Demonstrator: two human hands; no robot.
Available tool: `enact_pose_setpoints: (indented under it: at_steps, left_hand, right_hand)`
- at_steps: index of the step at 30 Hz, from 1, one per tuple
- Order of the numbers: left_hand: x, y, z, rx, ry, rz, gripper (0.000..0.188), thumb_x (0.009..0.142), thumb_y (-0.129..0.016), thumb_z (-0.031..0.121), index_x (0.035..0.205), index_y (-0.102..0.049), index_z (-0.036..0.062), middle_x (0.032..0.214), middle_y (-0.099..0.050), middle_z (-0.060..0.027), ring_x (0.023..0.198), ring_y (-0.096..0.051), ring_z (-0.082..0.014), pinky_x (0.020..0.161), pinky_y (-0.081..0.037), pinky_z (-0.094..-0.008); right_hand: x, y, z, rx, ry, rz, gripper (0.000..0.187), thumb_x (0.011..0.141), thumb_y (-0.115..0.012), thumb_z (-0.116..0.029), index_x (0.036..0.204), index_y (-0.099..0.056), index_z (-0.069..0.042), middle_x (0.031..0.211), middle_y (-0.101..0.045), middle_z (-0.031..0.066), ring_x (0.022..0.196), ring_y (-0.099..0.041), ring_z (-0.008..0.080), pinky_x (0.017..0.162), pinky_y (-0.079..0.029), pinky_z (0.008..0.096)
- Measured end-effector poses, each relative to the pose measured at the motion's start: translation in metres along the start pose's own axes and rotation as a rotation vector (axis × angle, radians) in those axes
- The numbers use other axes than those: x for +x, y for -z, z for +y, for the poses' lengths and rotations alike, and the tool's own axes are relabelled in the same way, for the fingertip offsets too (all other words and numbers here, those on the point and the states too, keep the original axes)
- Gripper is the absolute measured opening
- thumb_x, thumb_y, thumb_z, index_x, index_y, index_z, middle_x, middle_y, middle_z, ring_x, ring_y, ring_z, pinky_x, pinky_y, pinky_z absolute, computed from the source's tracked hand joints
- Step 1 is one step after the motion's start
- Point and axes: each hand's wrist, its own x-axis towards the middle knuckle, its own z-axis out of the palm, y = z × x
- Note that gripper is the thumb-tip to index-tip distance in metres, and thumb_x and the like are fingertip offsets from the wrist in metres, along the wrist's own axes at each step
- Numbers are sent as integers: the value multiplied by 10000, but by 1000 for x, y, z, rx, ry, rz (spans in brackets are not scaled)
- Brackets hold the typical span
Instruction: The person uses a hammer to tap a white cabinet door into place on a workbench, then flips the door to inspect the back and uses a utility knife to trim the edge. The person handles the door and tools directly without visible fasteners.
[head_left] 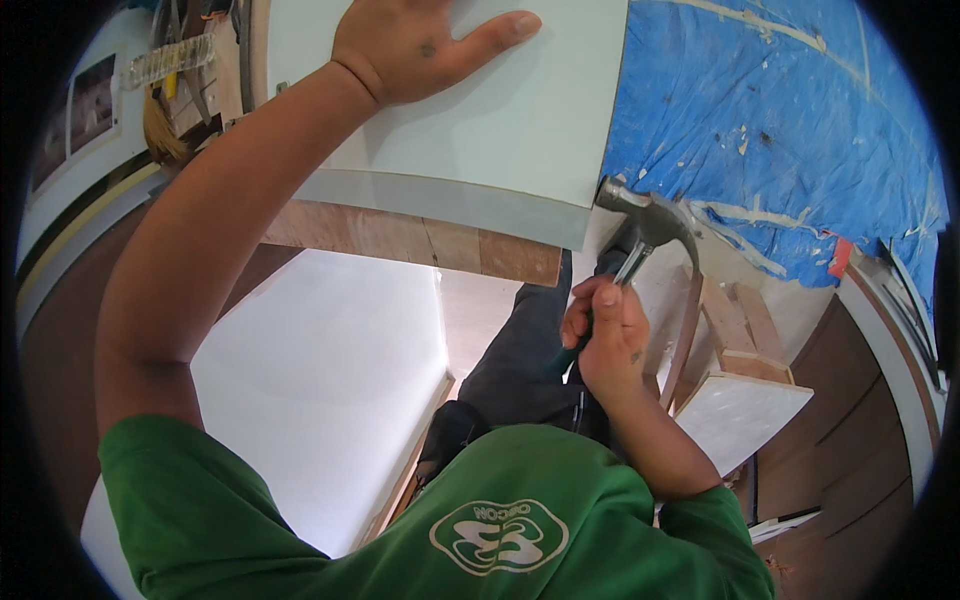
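Hammer point(640, 222) in the head view sits right of centre, its steel head touching the right edge of a pale green laminated panel point(480, 120) at the corner where that panel overhangs a brown wooden board point(420, 240). The right hand point(605, 335) is closed tight around the hammer's handle, low on the grip. The left hand point(420, 45) lies spread flat on the far part of the panel, fingers open, pressing down and grasping nothing. Judging from this, the panel is already laid on the board and being tapped sideways into line; its near edge looks close to flush, but I cannot tell whether any fixing is done. A white sheet point(330, 380) lies below at the left, a blue tarpaulin point(780, 130) on the far right, and a small wooden stool point(735, 390) near right.
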Motion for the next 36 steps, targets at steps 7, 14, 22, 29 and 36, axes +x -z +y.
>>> enact_pose_setpoints:
  at_steps: [7,14,22,29,36]
  left_hand:
    - [-4,-1,0,-36,6,42,740,974,-575,519,1536,-447,54,1599,-404,-228,1497,-350,-401,1223,-227,-580]
    - [-10,-13,-9,-34,61,99,626,1011,-533,394,1532,-454,55,1598,-417,-211,1490,-371,-378,1232,-233,-543]
    - [-8,-13,-7,-81,90,100,583,1015,-508,306,1539,-449,59,1612,-413,-185,1513,-339,-369,1247,-203,-534]
    - [-6,-14,-5,-65,100,100,588,1014,-486,292,1542,-434,37,1617,-403,-187,1519,-326,-370,1250,-194,-540]
    - [-5,-13,-4,-35,64,80,599,1015,-448,281,1538,-409,-9,1611,-393,-212,1513,-325,-383,1249,-192,-547]
  right_hand:
    - [42,13,-57,-118,287,38,497,1112,-408,-456,1113,-554,18,744,-544,62,622,-522,136,574,-433,276]
    - [143,15,-77,-308,405,-34,616,1079,-408,-592,963,-603,-19,720,-542,52,604,-486,124,543,-377,268]
    - [191,-18,-109,-426,389,53,660,1071,-405,-616,755,-576,-63,584,-453,-1,518,-428,94,481,-331,268]
    - [191,-15,-108,-571,381,-6,680,1068,-405,-626,699,-547,-73,585,-453,-15,525,-423,91,489,-321,261]
    - [151,0,-91,-651,378,-139,651,1076,-442,-586,720,-526,-48,666,-495,-19,631,-431,84,560,-346,270]
